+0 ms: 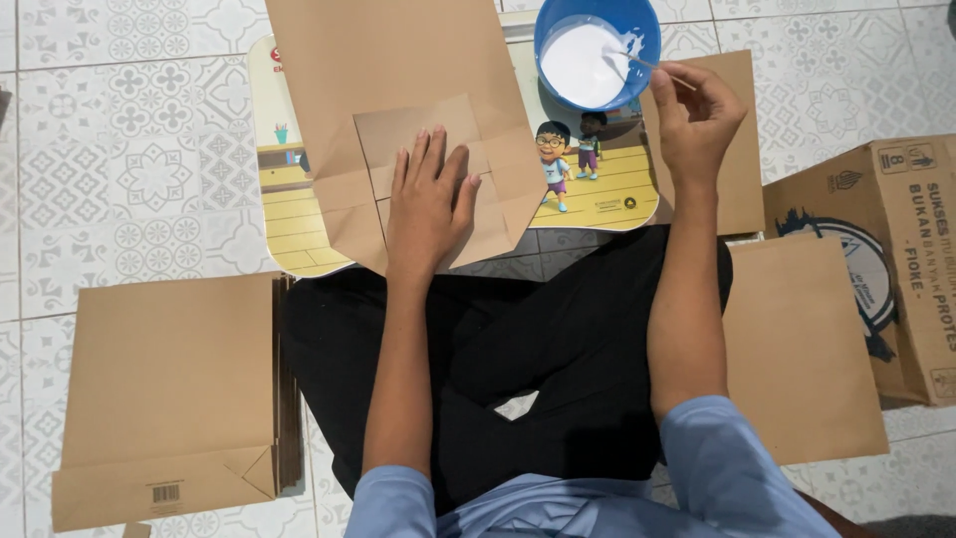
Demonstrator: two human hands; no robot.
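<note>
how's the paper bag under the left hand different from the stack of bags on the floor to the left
The bag under the left hand lies on the small picture table with its bottom flaps opened out; the stack of bags lies on the tiled floor, bottoms folded shut. The first is a single bag pressed flat by the left hand; the stack holds several and is untouched. Both are plain brown paper.

Brown printed carton (901,259), right side
</note>
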